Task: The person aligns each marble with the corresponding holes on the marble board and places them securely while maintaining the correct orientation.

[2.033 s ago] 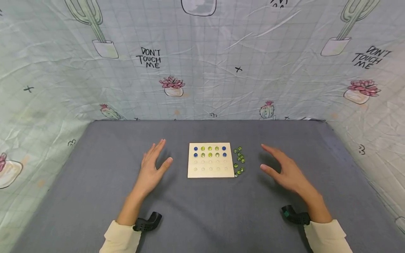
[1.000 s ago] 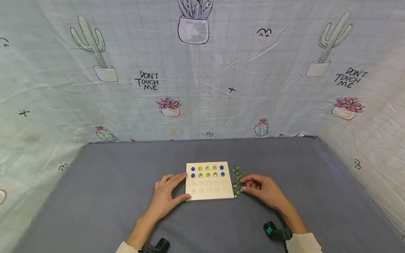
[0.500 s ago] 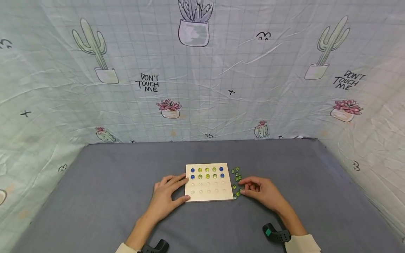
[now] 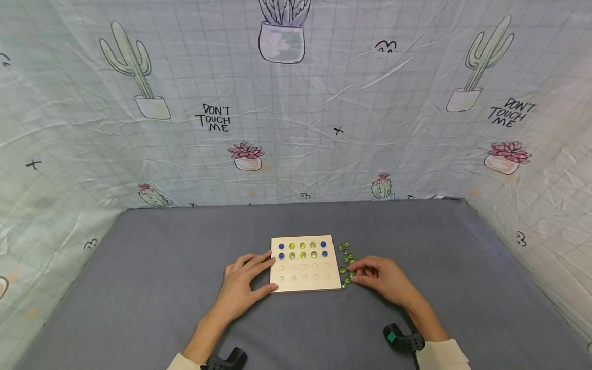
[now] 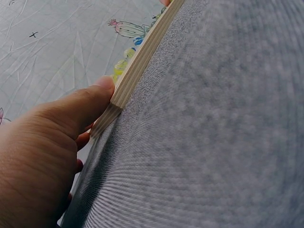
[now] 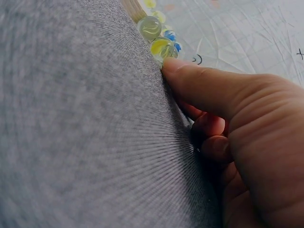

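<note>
A pale wooden board (image 4: 305, 285) has rows of shallow round hollows. Blue marbles (image 4: 281, 246) and yellow-green marbles (image 4: 302, 245) fill its two far rows; the two near rows are bare. My left hand (image 4: 241, 290) rests at the board's left side, with the thumb on the near corner and fingertips along the left edge. Right of the board lies a loose group of green marbles (image 4: 347, 244). My right hand (image 4: 386, 280) has its index finger and thumb around a green marble (image 4: 351, 274), other fingers curled. In the right wrist view, the thumb tip touches a clear marble with yellow swirls (image 6: 163, 48).
Grey cloth (image 4: 185, 246) covers the table. Behind and at both sides hangs a pale sheet (image 4: 305, 154) printed with cacti. Black wrist devices (image 4: 403, 339) sit on both wrists.
Two seconds ago both hands were spread apart, away from the board. The left has come to the board's left edge, the right to the loose marbles. The head view has tilted up.
</note>
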`<control>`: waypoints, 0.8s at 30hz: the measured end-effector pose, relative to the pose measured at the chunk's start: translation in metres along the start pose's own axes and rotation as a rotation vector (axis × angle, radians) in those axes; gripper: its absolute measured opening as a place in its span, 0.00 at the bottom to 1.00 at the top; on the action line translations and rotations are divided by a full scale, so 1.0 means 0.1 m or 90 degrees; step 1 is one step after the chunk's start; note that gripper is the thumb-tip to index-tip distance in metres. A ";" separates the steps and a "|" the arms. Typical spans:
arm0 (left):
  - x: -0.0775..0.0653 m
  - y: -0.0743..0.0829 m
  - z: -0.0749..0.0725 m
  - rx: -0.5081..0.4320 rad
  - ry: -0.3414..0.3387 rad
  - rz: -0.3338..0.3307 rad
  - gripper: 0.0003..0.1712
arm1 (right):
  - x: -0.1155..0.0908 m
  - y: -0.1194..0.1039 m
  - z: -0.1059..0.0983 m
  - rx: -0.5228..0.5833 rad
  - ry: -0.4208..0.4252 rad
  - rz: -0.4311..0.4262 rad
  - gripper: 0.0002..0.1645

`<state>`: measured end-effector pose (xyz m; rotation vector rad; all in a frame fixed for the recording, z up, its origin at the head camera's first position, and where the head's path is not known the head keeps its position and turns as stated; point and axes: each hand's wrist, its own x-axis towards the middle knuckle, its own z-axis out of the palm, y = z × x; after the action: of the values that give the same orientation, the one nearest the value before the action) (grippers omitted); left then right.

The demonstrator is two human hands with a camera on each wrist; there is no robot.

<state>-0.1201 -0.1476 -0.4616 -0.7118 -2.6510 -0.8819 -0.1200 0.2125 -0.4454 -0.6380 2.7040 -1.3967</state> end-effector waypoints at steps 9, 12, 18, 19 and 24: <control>0.00 0.01 -0.01 0.002 0.001 0.001 0.35 | 0.00 0.04 0.00 0.007 0.007 0.011 0.10; 0.00 0.00 0.01 -0.002 0.002 0.000 0.35 | 0.00 0.04 0.00 0.006 0.016 0.024 0.10; -0.01 -0.01 0.00 -0.008 0.006 -0.003 0.35 | 0.02 0.04 0.02 -0.006 0.058 0.058 0.10; -0.01 -0.01 0.00 -0.008 0.006 -0.003 0.35 | 0.02 0.03 0.02 -0.010 0.063 0.063 0.10; 0.01 0.00 0.00 -0.007 0.004 -0.004 0.35 | 0.05 -0.05 0.03 -0.031 0.080 0.076 0.11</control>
<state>-0.1205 -0.1474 -0.4610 -0.7030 -2.6471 -0.8988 -0.1223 0.2061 -0.4429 -0.3958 2.8263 -1.3917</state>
